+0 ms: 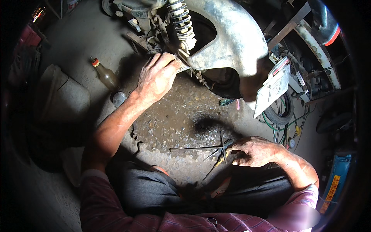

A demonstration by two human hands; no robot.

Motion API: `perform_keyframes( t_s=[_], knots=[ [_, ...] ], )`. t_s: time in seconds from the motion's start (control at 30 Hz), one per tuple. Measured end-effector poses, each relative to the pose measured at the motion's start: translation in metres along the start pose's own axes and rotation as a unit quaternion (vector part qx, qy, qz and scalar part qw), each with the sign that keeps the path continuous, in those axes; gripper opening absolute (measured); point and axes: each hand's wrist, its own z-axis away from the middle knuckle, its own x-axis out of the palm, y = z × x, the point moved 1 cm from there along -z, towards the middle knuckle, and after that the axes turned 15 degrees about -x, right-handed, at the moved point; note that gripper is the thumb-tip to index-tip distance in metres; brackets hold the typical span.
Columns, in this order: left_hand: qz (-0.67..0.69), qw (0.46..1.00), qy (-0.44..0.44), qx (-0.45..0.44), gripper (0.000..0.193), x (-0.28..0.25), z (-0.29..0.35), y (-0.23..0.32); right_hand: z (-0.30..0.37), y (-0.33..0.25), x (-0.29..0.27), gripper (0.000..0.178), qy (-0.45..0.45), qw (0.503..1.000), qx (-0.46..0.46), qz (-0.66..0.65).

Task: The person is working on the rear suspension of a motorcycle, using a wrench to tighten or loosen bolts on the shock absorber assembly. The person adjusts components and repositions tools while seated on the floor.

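Observation:
My left hand (156,77) reaches forward with curled fingers, closed at a metal edge below the coil-spring shock absorber (181,21) of a motorcycle. Its fingertips are hidden, so what they grip cannot be made out. Beside that hand curves the motorcycle's worn, pale fender (235,34). Low on the right, my right hand (255,150) has its fingers bent around the upper end of a yellow-handled screwdriver (220,159). A T-handle wrench (197,148) crosses the screwdriver, its long shaft pointing left. Another thin dark tool lies under them, partly covered.
The ground between my knees is wet and gritty. At the left stand a brown bottle (106,76) with a red cap and a pale bucket (67,94). A small tyre (280,110), hoses and metal parts crowd the right. A blue case (336,181) lies farther right.

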Motion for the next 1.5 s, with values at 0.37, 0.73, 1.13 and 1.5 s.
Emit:
perform_keyframes(
  t_s=[0.37,0.73,1.13,1.5],
  knots=[
    [0.077,0.993,-0.036,-0.077,0.016,-0.015,-0.007,-0.025,0.004,0.004,0.008,0.044,0.047,0.997,-0.058,0.035],
    [0.363,0.884,-0.142,-0.257,0.015,0.009,-0.031,-0.068,0.000,0.003,0.004,0.053,0.011,1.000,-0.021,-0.001],
    [0.485,0.725,-0.229,-0.432,0.018,0.004,-0.057,-0.079,-0.002,0.000,0.002,0.055,-0.015,1.000,0.010,0.008],
    [0.476,0.777,-0.242,-0.332,0.020,0.010,-0.052,-0.091,0.000,0.008,0.007,0.049,0.007,1.000,-0.011,0.026]
  ],
)
